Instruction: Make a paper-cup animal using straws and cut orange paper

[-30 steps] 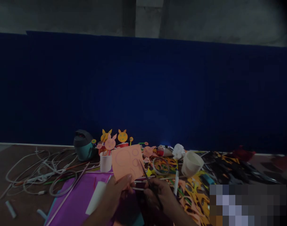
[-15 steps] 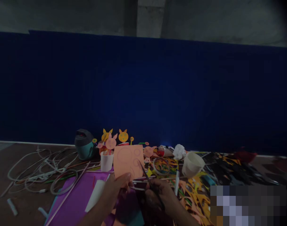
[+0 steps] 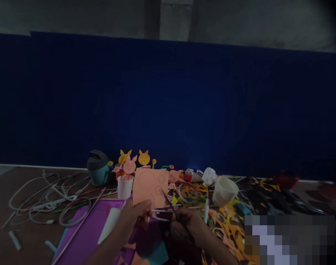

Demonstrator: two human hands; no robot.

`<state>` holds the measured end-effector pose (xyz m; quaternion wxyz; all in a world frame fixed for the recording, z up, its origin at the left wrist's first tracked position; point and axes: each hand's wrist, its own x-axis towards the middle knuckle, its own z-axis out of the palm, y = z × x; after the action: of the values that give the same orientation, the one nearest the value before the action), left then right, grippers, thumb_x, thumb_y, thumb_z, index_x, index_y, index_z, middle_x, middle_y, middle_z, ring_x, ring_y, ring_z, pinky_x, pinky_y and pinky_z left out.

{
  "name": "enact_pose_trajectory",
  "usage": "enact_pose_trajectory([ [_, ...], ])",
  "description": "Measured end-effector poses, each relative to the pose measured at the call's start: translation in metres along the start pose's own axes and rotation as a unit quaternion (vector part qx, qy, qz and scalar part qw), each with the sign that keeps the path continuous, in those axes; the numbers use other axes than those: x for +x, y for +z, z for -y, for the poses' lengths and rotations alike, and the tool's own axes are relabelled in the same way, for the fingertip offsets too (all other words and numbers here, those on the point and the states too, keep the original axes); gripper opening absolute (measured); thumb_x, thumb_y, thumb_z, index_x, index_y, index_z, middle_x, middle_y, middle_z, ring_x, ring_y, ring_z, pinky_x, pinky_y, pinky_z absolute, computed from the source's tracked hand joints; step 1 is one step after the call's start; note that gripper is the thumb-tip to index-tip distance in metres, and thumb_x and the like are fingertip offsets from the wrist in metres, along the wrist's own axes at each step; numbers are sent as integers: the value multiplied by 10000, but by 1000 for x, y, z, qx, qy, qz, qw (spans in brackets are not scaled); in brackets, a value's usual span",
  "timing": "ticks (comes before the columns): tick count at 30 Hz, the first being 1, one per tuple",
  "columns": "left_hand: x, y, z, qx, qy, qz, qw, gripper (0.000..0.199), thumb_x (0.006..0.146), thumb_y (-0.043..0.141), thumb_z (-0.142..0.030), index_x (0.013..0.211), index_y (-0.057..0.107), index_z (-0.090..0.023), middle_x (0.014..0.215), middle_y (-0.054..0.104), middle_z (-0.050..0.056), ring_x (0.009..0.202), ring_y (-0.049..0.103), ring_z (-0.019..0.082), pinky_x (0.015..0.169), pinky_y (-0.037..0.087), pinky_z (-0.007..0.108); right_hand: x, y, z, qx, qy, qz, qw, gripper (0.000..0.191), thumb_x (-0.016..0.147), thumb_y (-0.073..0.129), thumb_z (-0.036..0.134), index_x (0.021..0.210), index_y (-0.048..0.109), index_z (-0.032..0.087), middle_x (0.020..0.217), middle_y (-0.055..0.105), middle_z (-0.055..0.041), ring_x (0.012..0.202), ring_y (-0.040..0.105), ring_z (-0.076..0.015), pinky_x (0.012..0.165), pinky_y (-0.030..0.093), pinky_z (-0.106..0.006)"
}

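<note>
My left hand point(image 3: 137, 215) grips the lower left corner of an orange paper sheet point(image 3: 150, 187), which is held up and has circles drawn on it in pencil-like lines. My right hand point(image 3: 188, 224) is closed around dark scissors point(image 3: 172, 207). Their blades point up and left, at the right side of the sheet by a small drawn circle. Whether the blades are cutting into the paper I cannot tell. Behind the sheet, a white paper cup point(image 3: 125, 187) holds a pink paper animal head point(image 3: 129, 166), and a yellow cat-like paper head point(image 3: 144, 158) stands farther back.
Purple paper point(image 3: 86, 228) and a white cup lying on its side point(image 3: 109, 224) are at left, with tangled white cable point(image 3: 52, 195) beyond. A teal and black device point(image 3: 99, 167) stands behind. Right are a tape roll point(image 3: 188, 193), a cream cup point(image 3: 225, 192), crumpled paper point(image 3: 209, 176) and yellow paper scraps point(image 3: 231, 228).
The orange sheet and my left hand have shifted very slightly, and the sheet is turned a little. The scissors remain by the sheet's right side, and the view has tilted slightly.
</note>
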<state>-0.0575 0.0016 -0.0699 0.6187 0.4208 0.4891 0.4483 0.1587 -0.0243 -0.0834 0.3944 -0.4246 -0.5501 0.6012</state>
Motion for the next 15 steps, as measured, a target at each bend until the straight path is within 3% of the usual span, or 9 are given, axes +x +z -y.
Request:
enact_pose_trajectory([
  [5,-2,0,-3,7,-7,4,1000,339,678,707,-452,596,592,-144,529,622,28,392,513,108,386,422,208,1,1,5,-3,9,-5,1000,346,598,793,415,636,564,159,454,478,62,394,393,-70,390,314,-193],
  [9,-5,4,-4,-26,6,-13,1000,315,677,735,-425,732,624,-135,581,648,28,440,554,118,396,437,199,-1,-2,2,6,19,11,1000,359,614,779,429,725,552,174,482,506,71,378,405,-67,374,328,-184],
  [15,-10,14,-3,-99,29,-80,991,383,665,755,-427,856,641,-116,635,665,50,504,592,154,388,468,224,-5,-1,-6,-3,4,46,999,285,693,732,364,826,567,173,549,538,71,408,444,-67,387,366,-170],
])
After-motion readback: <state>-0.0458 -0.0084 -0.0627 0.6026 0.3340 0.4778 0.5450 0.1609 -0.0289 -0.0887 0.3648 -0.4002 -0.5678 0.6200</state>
